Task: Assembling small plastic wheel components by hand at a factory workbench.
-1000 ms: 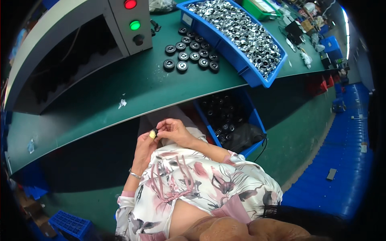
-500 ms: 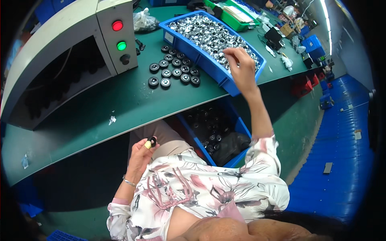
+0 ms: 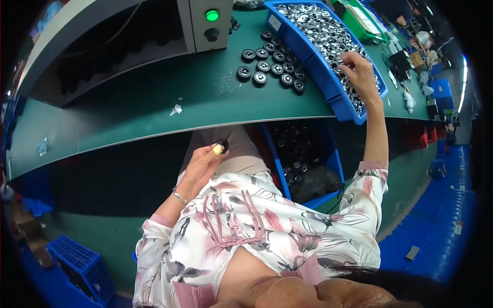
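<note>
My left hand (image 3: 203, 165) is closed on a small black wheel (image 3: 224, 143), held over my lap. A yellow cover (image 3: 218, 150) wraps the thumb tip. My right hand (image 3: 361, 77) reaches over the long blue bin (image 3: 322, 77) full of shiny metal parts (image 3: 321, 28). Its thumb and index finger come together in a pinch at the parts; what is between them is too small to make out. On the green table, left of the bin, lies a group of black wheels (image 3: 263, 66) with dark metal centres.
A grey machine (image 3: 210, 56) with a lit green button stands on the table (image 3: 154, 115) at left. Below the table edge, a second blue bin (image 3: 281, 174) holds more black wheels and a dark bag. A green tray (image 3: 359, 25) with papers sits behind the parts bin.
The whole view has shifted, so the table and bins sit further right and higher. My right hand stays over the metal parts, its fingers drawn closer together. The left still holds the wheel.
</note>
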A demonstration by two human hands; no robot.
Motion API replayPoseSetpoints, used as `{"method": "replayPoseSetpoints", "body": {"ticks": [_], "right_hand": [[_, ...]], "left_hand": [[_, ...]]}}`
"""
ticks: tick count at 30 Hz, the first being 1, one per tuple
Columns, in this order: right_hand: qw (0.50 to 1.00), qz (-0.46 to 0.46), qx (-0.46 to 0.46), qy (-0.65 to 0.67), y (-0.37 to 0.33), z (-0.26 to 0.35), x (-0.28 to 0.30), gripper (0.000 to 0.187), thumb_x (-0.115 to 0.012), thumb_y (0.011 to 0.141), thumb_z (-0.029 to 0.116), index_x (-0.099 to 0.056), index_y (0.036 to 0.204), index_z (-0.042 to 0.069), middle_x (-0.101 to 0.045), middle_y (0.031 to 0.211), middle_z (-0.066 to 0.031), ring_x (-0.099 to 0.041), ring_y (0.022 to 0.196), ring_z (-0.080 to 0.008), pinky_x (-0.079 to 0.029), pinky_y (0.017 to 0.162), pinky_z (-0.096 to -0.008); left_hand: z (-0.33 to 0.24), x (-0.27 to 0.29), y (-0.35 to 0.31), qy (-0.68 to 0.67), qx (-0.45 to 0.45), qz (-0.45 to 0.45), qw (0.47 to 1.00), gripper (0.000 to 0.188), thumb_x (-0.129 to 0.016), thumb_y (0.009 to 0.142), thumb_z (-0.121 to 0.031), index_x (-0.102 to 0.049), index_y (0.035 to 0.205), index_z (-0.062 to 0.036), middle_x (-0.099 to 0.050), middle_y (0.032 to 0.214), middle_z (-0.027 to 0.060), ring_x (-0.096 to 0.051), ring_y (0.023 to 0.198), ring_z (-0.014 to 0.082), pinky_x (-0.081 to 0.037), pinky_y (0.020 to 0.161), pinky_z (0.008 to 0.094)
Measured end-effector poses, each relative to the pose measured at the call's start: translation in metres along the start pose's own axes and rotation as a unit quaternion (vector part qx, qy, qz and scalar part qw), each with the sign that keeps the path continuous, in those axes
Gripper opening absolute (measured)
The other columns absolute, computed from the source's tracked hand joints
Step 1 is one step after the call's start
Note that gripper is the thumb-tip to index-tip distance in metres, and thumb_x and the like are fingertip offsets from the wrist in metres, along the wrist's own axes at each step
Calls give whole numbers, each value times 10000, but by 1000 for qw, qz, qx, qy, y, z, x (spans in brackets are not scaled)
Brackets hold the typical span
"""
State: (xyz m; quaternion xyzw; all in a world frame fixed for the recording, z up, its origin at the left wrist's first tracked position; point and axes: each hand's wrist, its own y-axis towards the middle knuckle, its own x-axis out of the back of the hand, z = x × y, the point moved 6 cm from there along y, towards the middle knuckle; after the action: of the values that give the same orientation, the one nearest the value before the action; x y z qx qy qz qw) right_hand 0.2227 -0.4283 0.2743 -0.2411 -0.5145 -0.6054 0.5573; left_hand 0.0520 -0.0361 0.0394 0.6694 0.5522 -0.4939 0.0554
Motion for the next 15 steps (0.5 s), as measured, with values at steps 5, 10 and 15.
{"method": "replayPoseSetpoints", "body": {"ticks": [5,10,15], "right_hand": [[998,-22,-51,-2,-12,2,10,186,-725,818,29,-633,977,-4,-650,835,-52,-612,758,-117,-502,709,-266],[986,-94,-48,130,-52,79,11,221,-729,813,-4,-623,1006,22,-642,935,-23,-609,810,-107,-499,763,-245],[950,86,4,300,-122,170,-73,245,-773,711,-51,-654,918,7,-633,935,-53,-625,782,-121,-517,699,-253]], "left_hand": [[3,-2,-4,-7,21,-22,1000,177,-665,919,-58,-643,1036,74,-665,1027,114,-635,947,170,-520,938,293],[6,10,-6,1,16,-35,999,237,-680,916,-84,-645,1080,84,-671,1034,117,-651,960,182,-517,924,284],[-3,2,-5,74,-58,-23,995,253,-663,935,-119,-651,1071,93,-683,1011,113,-668,939,180,-522,896,267]]}}
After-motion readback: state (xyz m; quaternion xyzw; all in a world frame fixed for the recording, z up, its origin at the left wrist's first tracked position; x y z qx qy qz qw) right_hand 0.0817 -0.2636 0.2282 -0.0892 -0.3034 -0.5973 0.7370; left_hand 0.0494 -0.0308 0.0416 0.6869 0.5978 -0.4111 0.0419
